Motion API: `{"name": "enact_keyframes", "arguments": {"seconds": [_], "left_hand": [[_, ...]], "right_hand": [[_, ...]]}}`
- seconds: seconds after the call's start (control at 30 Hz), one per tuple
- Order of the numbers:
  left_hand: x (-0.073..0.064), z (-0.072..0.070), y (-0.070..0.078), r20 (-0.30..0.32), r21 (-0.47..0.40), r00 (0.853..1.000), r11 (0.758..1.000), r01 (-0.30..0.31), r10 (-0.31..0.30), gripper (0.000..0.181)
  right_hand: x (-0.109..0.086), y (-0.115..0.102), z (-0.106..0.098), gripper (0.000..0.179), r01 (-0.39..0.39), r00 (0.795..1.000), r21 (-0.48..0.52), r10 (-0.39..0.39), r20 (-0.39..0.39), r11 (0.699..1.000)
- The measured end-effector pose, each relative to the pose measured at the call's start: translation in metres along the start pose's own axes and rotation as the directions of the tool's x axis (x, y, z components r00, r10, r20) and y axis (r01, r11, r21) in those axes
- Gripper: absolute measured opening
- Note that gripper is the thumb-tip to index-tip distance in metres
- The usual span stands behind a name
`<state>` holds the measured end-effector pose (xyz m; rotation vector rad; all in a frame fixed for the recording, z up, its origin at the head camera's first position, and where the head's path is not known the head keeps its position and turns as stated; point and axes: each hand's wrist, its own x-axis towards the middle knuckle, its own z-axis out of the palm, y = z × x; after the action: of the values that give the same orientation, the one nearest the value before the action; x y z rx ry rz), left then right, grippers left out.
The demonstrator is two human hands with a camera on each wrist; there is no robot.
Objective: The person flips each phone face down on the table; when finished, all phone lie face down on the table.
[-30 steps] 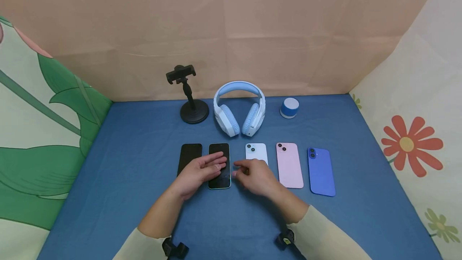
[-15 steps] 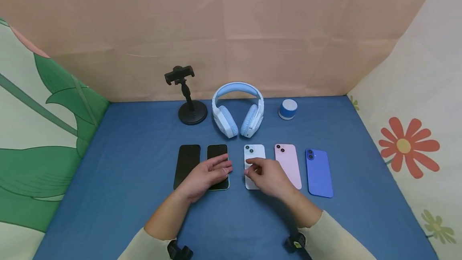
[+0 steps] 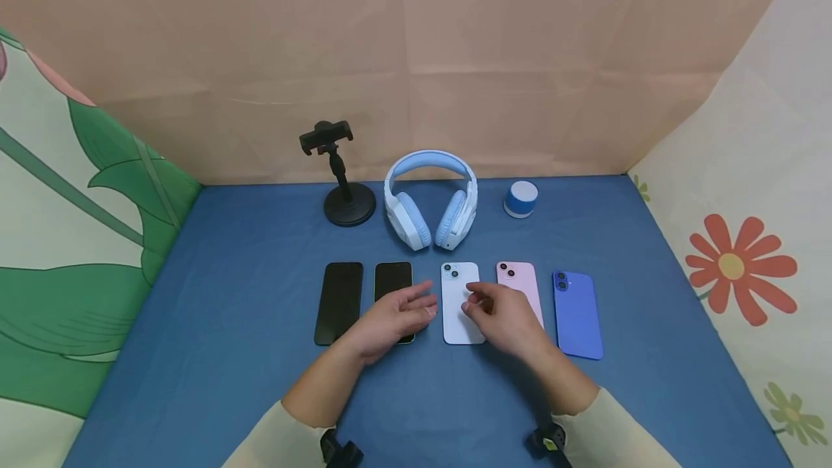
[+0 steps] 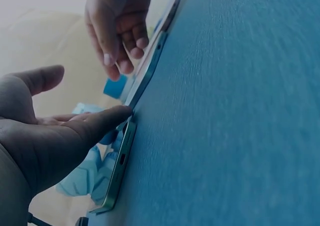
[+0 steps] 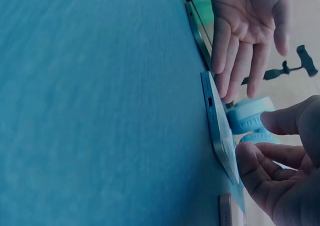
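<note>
My left hand [image 3: 395, 318], palm turned inward and fingers extended, hovers over the lower part of a dark-screened phone [image 3: 393, 277]. To its left lies another black-screened phone [image 3: 339, 302]. My right hand [image 3: 510, 320] holds nothing; its fingers bend loosely with the thumb apart in the right wrist view. It hangs between a white phone [image 3: 460, 309], lying back up, and a pink phone [image 3: 518, 274], whose lower part it covers in the head view. Farther right is a blue-violet phone [image 3: 577, 316]. The phones form a row, and neither hand grips one.
Behind the row stand a black phone stand [image 3: 349, 202], light blue headphones [image 3: 430, 159] and a small blue-and-white round object [image 3: 521, 198]. A blue cloth [image 3: 214, 323] covers the table. A tan backdrop [image 3: 403, 63] rises at the back, with patterned panels either side.
Both hands have shifted right. The right hand has passed from the white phone's left side toward the pink one, uncovering most of the white phone. The phones have stayed in place.
</note>
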<state>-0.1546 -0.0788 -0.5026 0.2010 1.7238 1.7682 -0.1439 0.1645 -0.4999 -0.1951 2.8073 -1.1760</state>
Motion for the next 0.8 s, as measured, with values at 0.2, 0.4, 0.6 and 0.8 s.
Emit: {"name": "enact_keyframes", "arguments": {"seconds": [0.2,0.4,0.6,0.8], "left_hand": [[0.005,0.005,0.002,-0.003,0.006,1.000,1.000,0.015,-0.015,0.069],[0.007,0.008,0.003,-0.001,-0.011,1.000,1.000,0.018,-0.018,0.067],[0.008,0.008,0.002,-0.007,-0.021,1.000,1.000,0.023,-0.023,0.067],[0.010,0.006,0.002,-0.016,-0.045,1.000,0.999,0.022,-0.023,0.067]], "right_hand": [[-0.002,0.009,-0.002,0.035,0.004,0.999,-0.037,-0.005,-0.039,0.999],[-0.004,0.012,-0.004,0.032,-0.024,0.999,-0.017,0.024,-0.036,1.000],[-0.004,0.015,-0.004,0.030,-0.038,0.999,-0.015,0.038,-0.030,0.999],[-0.002,0.018,-0.005,0.031,-0.038,0.999,0.026,0.039,-0.030,0.999]]}}
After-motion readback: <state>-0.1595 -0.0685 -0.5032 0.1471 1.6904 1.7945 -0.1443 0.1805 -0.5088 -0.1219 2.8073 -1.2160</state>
